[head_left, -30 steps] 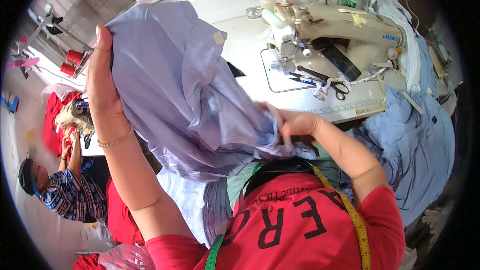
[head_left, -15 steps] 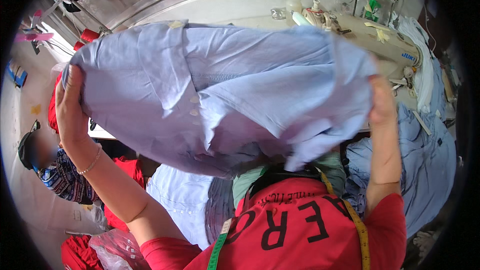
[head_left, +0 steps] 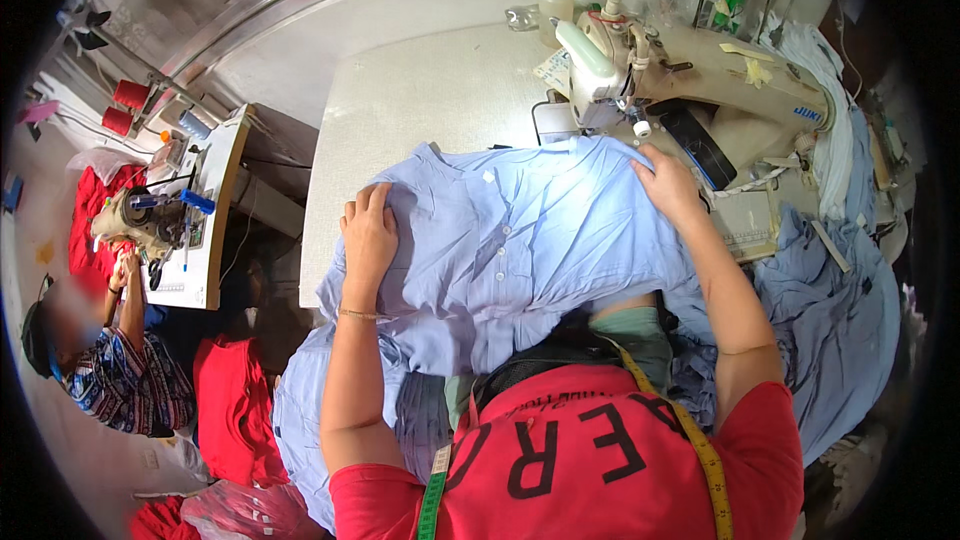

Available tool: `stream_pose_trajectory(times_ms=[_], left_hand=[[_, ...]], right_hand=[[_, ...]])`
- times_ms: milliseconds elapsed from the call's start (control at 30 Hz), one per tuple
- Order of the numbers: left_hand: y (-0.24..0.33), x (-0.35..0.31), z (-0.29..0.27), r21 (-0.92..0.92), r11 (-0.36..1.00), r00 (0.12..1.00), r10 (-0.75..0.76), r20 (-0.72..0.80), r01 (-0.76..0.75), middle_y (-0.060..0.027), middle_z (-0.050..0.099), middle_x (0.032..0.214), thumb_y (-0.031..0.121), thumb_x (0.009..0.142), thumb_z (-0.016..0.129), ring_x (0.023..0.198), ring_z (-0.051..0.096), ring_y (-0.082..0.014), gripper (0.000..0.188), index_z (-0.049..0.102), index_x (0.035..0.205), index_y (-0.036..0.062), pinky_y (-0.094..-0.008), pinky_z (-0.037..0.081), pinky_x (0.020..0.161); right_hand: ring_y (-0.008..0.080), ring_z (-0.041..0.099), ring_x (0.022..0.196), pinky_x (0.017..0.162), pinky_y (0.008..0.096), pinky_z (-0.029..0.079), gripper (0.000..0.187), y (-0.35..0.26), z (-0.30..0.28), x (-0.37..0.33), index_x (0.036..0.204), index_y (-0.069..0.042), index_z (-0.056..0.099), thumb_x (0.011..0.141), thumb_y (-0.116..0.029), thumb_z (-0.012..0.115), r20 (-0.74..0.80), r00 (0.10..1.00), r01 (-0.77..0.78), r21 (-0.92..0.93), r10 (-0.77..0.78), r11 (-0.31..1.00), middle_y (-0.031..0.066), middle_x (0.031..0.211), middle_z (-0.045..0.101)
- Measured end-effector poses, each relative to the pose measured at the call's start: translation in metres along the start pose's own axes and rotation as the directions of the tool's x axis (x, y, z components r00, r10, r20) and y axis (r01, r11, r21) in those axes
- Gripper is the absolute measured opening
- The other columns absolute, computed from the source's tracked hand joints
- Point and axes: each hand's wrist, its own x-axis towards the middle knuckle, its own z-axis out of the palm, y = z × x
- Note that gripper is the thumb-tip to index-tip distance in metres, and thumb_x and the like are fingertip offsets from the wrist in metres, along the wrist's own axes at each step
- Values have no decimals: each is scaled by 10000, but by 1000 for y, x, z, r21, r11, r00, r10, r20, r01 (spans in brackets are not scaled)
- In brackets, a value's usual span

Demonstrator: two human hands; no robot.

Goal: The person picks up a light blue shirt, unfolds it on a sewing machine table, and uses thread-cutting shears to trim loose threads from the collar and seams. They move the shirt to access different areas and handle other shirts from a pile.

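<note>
A light blue buttoned shirt [head_left: 450,270] lies spread over the near part of the white sewing table [head_left: 400,90], its lower part hanging over the front edge toward my lap. Small pale buttons run down its middle. My left hand [head_left: 369,235] is on the left side of the shirt, fingers bent over the cloth. At the upper right edge, my right hand [head_left: 665,183] grips the fabric between thumb and fingers, just in front of the sewing machine [head_left: 610,65]. Cloth hides some of the fingertips.
A bottle with a green lid [head_left: 556,2] stands behind the machine. More blue garments [head_left: 830,320] are heaped at the right; a blue pile [head_left: 330,400] sits at lower left. A co-worker [head_left: 125,375] works at another machine [head_left: 135,220] on the left, near red cloth [head_left: 235,410].
The shirt, held up and stretched between both hands before, has come down onto the table. My hands have moved closer together, uncovering the machine and the tabletop.
</note>
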Motion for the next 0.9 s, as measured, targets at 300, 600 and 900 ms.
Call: stream_pose_trajectory(times_ms=[300, 600, 900], left_hand=[[68, -18, -18, -408, 907, 946, 216, 242, -103, -156, 493, 1240, 228, 765, 685, 1190, 420, -348, 399, 573, 1111, 62, -478, 314, 1004], [92, -34, -15, -196, 970, 918, 207, 337, -146, -121, 477, 1273, 337, 808, 627, 1222, 398, -332, 421, 558, 1152, 104, -518, 233, 1047], [75, -16, -11, -366, 926, 919, 224, 325, -96, -119, 548, 1175, 279, 855, 586, 1097, 482, -334, 326, 581, 1100, 62, -473, 321, 975]], right_hand=[[370, 582, 923, 759, 455, 464, 323, 10, 19, -7, 1135, -102, 533, 838, -223, 561, -172, 984, 50, 13, -47, 999, 124, 1099, 589], [327, 530, 1008, 865, 402, 426, 290, -51, 20, -11, 1060, -68, 574, 783, -133, 630, -105, 841, 538, 271, -531, 798, 125, 1096, 557], [268, 520, 983, 857, 376, 408, 316, -97, 51, -16, 1024, -59, 567, 753, -180, 674, 61, 665, 691, 327, -744, 644, 84, 1041, 539]])
